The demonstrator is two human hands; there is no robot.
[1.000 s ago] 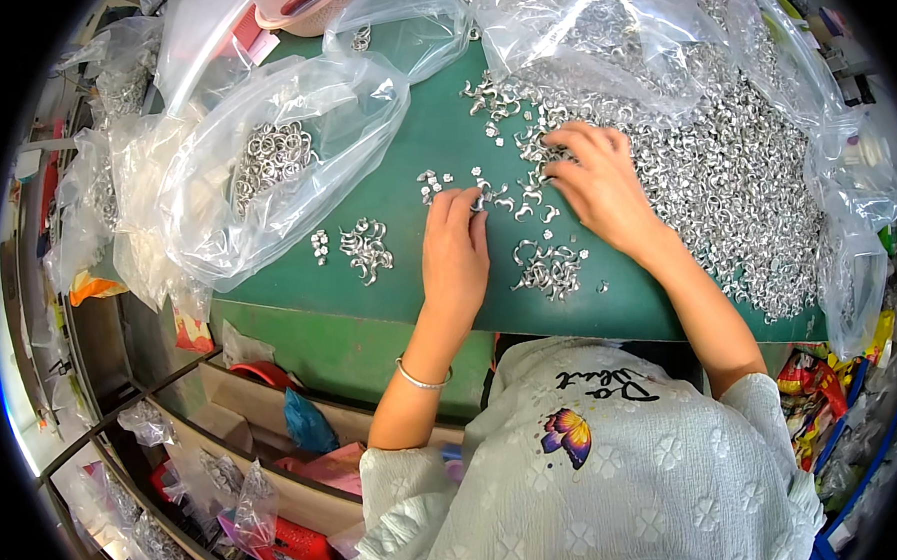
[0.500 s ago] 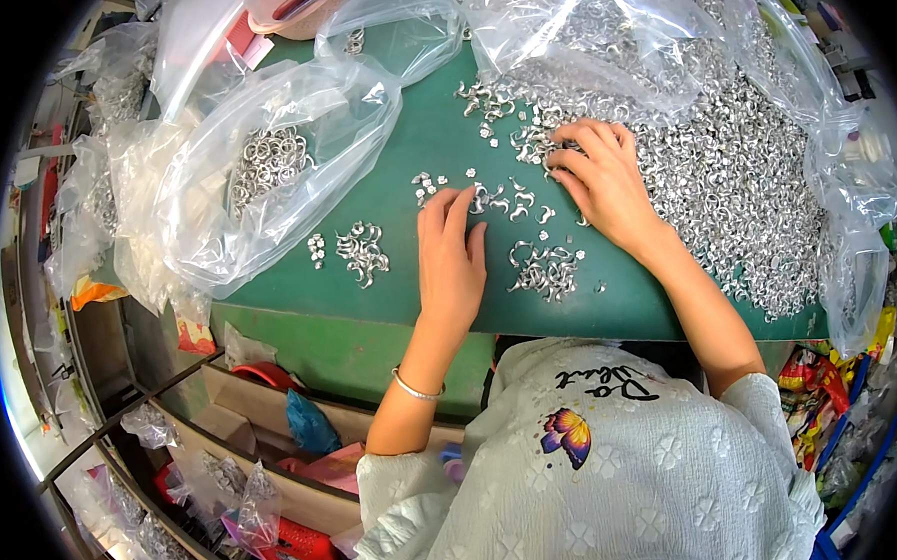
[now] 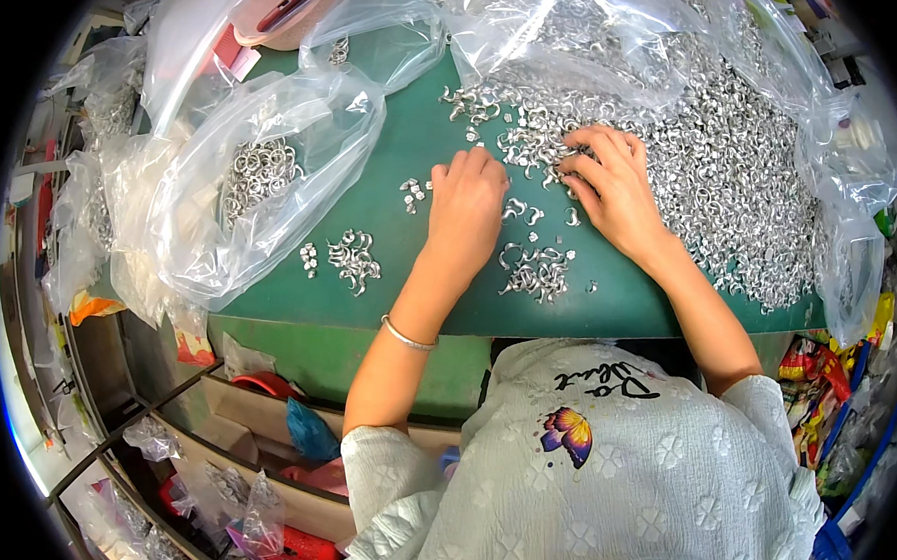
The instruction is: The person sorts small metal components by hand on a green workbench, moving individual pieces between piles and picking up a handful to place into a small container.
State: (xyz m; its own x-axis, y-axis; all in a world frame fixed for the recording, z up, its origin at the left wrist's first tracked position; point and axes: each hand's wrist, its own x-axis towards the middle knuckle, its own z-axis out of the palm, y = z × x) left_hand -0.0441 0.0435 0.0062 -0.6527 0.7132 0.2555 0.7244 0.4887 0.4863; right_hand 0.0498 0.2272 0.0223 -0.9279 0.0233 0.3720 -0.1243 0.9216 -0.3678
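So your two hands are well apart near the middle of the frame. Your right hand (image 3: pixel 615 188) has its fingers bent at the left edge of that big heap of silvery metal pieces (image 3: pixel 736 207), which fills the upper right. Your left hand (image 3: pixel 468 207) is curled palm-down over the green tabletop (image 3: pixel 410 307) (can't tell if either one's pinching anything, fingertips are too hidden). There's a small pile of curved pieces (image 3: pixel 536 273) just below center, and another little pile (image 3: pixel 354 259) left of center.
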